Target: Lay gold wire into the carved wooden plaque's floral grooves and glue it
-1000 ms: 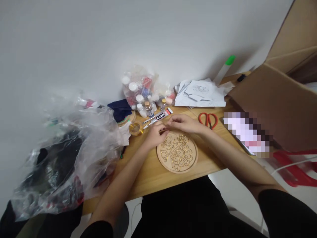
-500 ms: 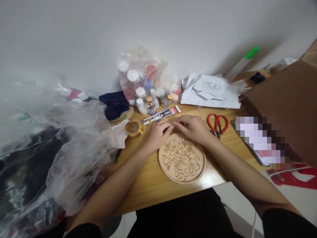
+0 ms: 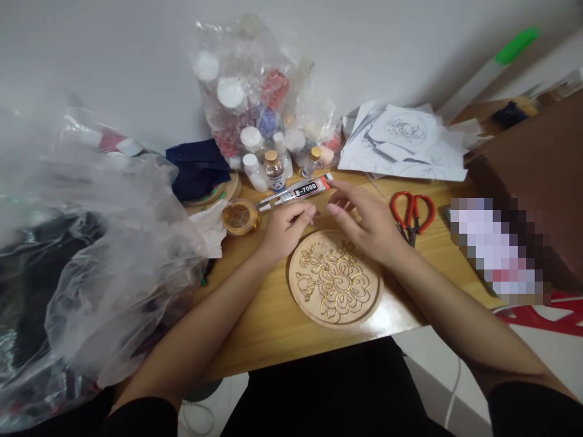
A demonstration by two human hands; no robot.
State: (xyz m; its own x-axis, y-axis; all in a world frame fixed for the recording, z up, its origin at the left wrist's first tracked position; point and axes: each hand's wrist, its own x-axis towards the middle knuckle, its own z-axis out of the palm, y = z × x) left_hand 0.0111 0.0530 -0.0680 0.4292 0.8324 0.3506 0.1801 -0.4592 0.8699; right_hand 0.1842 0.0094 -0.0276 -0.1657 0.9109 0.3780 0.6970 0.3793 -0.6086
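A round wooden plaque [image 3: 337, 282] with raised gold-lined flower shapes lies on the table in front of me. At its upper left edge, my left hand [image 3: 288, 227] is closed, thumb pressed to the curled fingers; what the pinch holds, if anything, is too small to make out. Over the plaque's upper right edge hovers my right hand [image 3: 364, 221], thumb and fingers apart, nothing visible in it. Its index fingertip is close to the orange cap end of a B-7000 glue tube [image 3: 304, 191]. Orange-handled scissors [image 3: 412, 215] rest to the right of that hand.
Small capped bottles [image 3: 274, 173] and a clear bag of jars [image 3: 246, 97] stand at the back. An amber round container [image 3: 240, 218] sits left of my left hand. Plastic wrapping [image 3: 122, 255] covers the left side. Drawings [image 3: 401, 139] and a brown box [image 3: 537, 182] lie right.
My hands have come apart: the right thumb and fingers have spread and moved away from the left fingertips toward the glue tube. The camera view has shifted, with the plaque staying on the table.
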